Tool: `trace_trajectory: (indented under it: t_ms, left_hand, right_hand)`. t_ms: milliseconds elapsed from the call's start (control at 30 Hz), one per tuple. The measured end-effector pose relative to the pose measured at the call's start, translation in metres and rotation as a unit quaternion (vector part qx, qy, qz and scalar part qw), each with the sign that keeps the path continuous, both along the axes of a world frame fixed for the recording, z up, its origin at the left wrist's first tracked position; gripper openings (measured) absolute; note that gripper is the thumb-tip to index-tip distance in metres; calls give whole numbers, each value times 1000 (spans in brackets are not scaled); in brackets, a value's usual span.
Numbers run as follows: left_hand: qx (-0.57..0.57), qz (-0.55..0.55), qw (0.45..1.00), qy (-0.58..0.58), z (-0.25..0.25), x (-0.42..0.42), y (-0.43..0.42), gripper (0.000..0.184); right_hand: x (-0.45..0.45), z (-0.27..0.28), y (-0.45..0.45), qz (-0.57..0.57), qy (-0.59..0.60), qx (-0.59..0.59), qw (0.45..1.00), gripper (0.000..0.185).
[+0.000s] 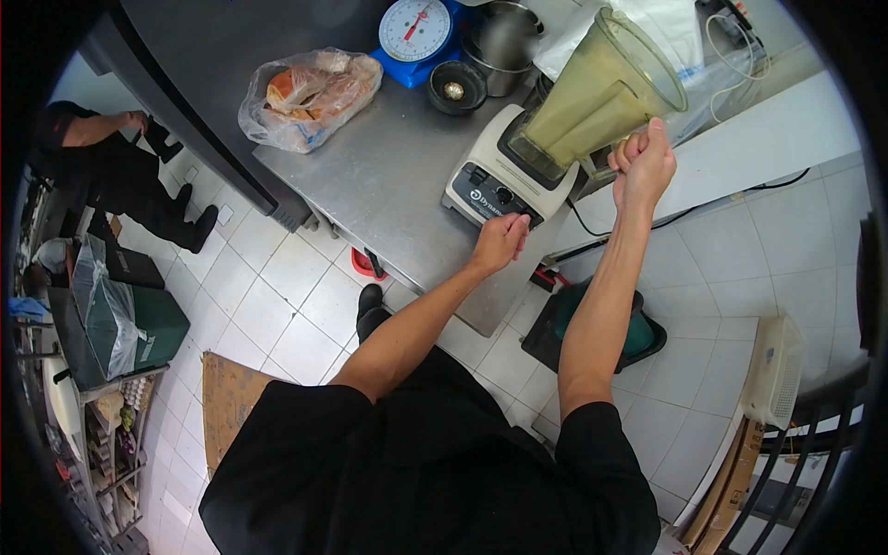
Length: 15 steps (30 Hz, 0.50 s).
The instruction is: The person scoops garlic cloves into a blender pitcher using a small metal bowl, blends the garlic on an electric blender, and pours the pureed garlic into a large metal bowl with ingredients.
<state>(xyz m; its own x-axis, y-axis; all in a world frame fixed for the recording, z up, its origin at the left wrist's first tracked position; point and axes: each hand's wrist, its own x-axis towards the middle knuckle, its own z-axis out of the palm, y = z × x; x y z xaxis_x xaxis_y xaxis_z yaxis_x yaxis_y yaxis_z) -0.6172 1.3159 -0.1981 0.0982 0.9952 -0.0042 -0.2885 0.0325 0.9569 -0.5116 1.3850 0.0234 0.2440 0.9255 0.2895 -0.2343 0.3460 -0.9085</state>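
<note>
A blender with a cream base [476, 153] stands near the right end of the steel table. On it sits a tall, cloudy see-through blender jar [597, 92], with no lid on its open top and a yellowish-green tint. My right hand [645, 168] is closed at the jar's handle side, and its fingers hide most of the handle. At the front control panel [486, 192], my left hand [502, 242] has its fingers curled against the lower right corner. What lies under those fingers is hidden. One dark knob shows just above them.
A blue dial scale [415, 35], a black bowl [456, 88], metal pots [502, 42] and a plastic bag of orange-and-pale food [311, 97] share the steel table [370, 176]. A dark bin [601, 324] stands below right. Another person [120, 166] stands at far left.
</note>
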Motion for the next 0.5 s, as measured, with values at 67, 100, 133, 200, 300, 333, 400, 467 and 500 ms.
trace_trajectory:
  t_ms: [67, 100, 133, 200, 300, 333, 400, 467, 500]
  left_hand:
    - [1, -2, 1000, 3, 0, -1, 0, 36]
    - [1, -3, 1000, 5, 1, -1, 0, 36]
    - [1, -4, 1000, 5, 1, 0, 0, 36]
    - [-3, -2, 1000, 3, 0, 0, 0, 36]
    - [6, -5, 1000, 0, -3, 0, 1, 36]
    - [6, -5, 1000, 0, -1, 0, 1, 36]
    - [3, -7, 1000, 2, 1, -1, 0, 36]
    - [4, -7, 1000, 1, 3, -2, -1, 36]
    - [4, -7, 1000, 0, 3, -2, -1, 36]
  right_hand:
    - [0, 0, 0, 1, 0, 1, 1000, 35]
    - [0, 0, 0, 1, 0, 1, 1000, 35]
    - [0, 1, 0, 0, 0, 0, 1000, 36]
    - [1, -1, 0, 1, -1, 2, 1000, 36]
    - [-3, 2, -2, -7, -13, -3, 1000, 39]
    - [-4, 4, -2, -17, -25, -10, 999, 42]
    - [-3, 3, -2, -16, -25, -12, 1000, 42]
    - [-3, 3, -1, -15, -24, -13, 1000, 41]
    - [-3, 3, -1, -15, -24, -13, 1000, 41]
